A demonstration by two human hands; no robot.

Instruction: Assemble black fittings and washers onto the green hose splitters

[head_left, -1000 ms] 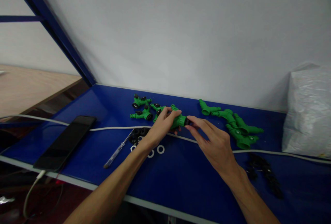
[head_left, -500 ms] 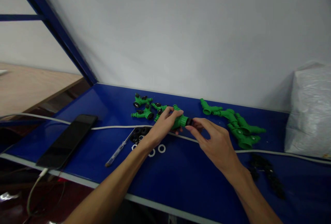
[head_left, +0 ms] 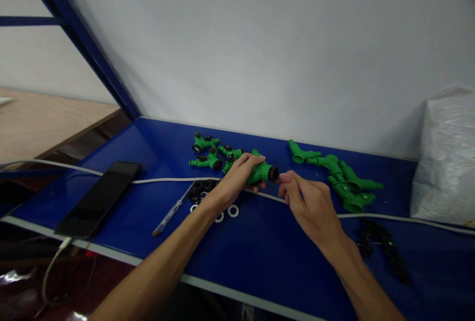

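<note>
My left hand (head_left: 237,176) is wrapped round a green plastic Y-shaped hose connector (head_left: 261,172), with part of its body hidden behind the fingers. A black collar (head_left: 273,173) sits on the connector's wide end, which points right. Just beside that collar, my right hand (head_left: 311,207) has its fingers curled in, and I see nothing held in them. Several green Y connectors with black valve knobs (head_left: 206,160) lie behind and left of my left hand. Black rings (head_left: 196,190) and white ring washers (head_left: 233,210) are scattered near my left forearm.
Bare green connectors (head_left: 345,182) lie at the back right, with small black parts (head_left: 386,249) in front. A screwdriver (head_left: 168,216) and a phone (head_left: 98,200) are at left. A white cable (head_left: 156,180) crosses the blue table (head_left: 237,261). A wrapped white bundle (head_left: 443,162) stands far right.
My right hand's fingertips have come off the black collar and curled inward, leaving the collar in view. My left hand keeps its hold on the connector. The view has shifted slightly.
</note>
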